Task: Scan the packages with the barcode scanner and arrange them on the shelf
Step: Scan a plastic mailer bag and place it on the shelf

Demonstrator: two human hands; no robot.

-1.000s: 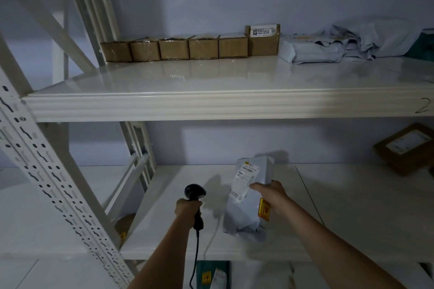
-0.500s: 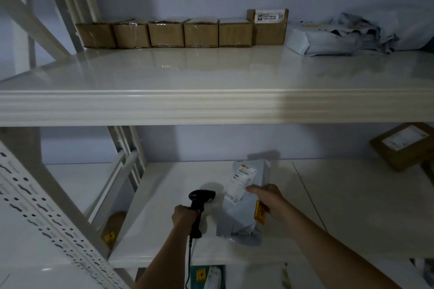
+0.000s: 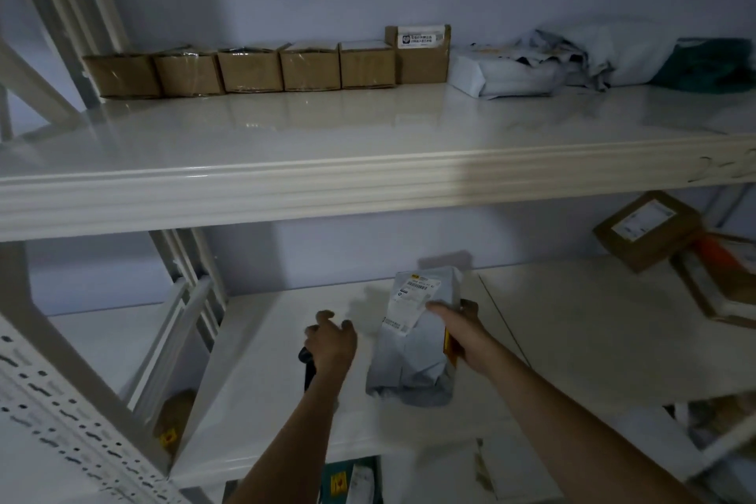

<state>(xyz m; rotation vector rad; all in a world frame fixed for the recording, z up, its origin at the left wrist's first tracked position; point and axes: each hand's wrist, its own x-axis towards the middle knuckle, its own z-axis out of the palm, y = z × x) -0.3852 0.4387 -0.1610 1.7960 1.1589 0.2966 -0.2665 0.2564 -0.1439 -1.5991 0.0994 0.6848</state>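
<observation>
A grey poly-bag package with a white barcode label stands tilted on the lower shelf. My right hand grips its upper right side, thumb across the label. To its left, my left hand hovers low over the shelf with thumb and fingers spread. The black barcode scanner shows beneath the palm, its handle pointing toward me, partly hidden by the hand.
The upper shelf carries a row of several small cardboard boxes and grey bags at the back. A labelled cardboard box leans at the lower shelf's right. A perforated upright stands at left.
The scanner was held upright and aimed at the label; now it is down at shelf level and my left fingers have spread. The package stays in my right hand.
</observation>
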